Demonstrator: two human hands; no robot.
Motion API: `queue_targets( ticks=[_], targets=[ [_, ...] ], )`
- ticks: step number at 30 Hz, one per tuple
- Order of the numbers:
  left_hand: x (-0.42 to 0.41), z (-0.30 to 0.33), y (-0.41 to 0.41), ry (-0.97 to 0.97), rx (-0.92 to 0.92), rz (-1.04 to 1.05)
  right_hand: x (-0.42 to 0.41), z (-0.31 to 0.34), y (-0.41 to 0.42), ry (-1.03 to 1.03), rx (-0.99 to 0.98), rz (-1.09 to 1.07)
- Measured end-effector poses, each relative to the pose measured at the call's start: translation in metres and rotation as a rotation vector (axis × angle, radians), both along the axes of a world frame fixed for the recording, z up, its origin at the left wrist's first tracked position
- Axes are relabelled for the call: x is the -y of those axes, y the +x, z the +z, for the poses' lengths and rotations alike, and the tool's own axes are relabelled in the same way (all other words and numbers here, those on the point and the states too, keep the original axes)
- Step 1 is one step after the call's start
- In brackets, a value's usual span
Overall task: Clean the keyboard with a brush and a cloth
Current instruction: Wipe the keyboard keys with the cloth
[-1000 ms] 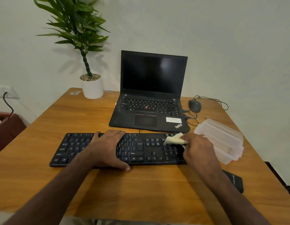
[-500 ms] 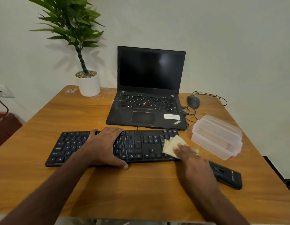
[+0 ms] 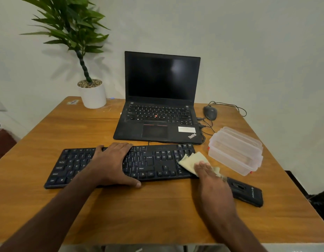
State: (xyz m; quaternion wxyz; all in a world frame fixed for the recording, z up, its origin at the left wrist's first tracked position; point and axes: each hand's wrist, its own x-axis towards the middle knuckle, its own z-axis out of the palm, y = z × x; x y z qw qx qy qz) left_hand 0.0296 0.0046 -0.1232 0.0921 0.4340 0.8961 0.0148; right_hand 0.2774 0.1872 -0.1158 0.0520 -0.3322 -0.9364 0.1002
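**Inspector:** Position of the keyboard [image 3: 121,165]?

**Assistant:** Black, full-size, lying flat on the wooden desk [image 3: 48,135], its long side across the view. From the desk's centre it extends from nine o'clock to three o'clock, at the near side of the laptop [image 3: 158,113].

**Inspector:** Left hand [image 3: 112,164]?

**Assistant:** Laid palm-down across the keyboard's middle section. Fingers reach over the far edge toward twelve o'clock; the thumb hooks over the near edge on the desk side. It braces the keyboard from both edges.

**Inspector:** Right hand [image 3: 212,180]?

**Assistant:** At the keyboard's three o'clock end. Fingers extended and flat, pressing on a pale yellow cloth [image 3: 192,160]. No curl round the cloth is visible; it is a flat-fingered press.

**Inspector:** Cloth location?

**Assistant:** Crumpled over the number-pad corner, partly on the keys, partly off the right edge onto the desk.

**Inspector:** Brush?

**Assistant:** A black cased tool [image 3: 248,192] lies on the desk at four o'clock from the keyboard, just beside the right wrist. Thin bristle-like strands show at its near end, but I cannot confirm it is the brush.

**Inspector:** Other items?

**Assistant:** Stacked clear plastic containers [image 3: 235,150] at two o'clock from the keyboard's end, a wired mouse [image 3: 210,112] at three o'clock from the laptop, and a potted plant [image 3: 93,93] at the desk's eleven o'clock corner.
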Motion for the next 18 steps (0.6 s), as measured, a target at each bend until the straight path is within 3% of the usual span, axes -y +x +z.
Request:
queue_targets(
  ticks=[4, 11, 15, 18],
  targets=[
    [-0.001, 0.002, 0.001, 0.006, 0.009, 0.001, 0.015, -0.007, -0.004, -0.033, -0.128, 0.041],
    [-0.005, -0.002, 0.007, 0.021, -0.021, 0.027, 0.052, -0.008, -0.039, -0.085, -0.158, 0.241],
    [-0.003, -0.001, 0.007, 0.036, -0.002, 0.02, 0.04, 0.002, -0.04, -0.184, -0.342, 0.141],
    [-0.001, -0.001, 0.005, 0.031, 0.012, 0.003, 0.024, 0.006, -0.037, -0.098, -0.439, 0.111]
  ],
)
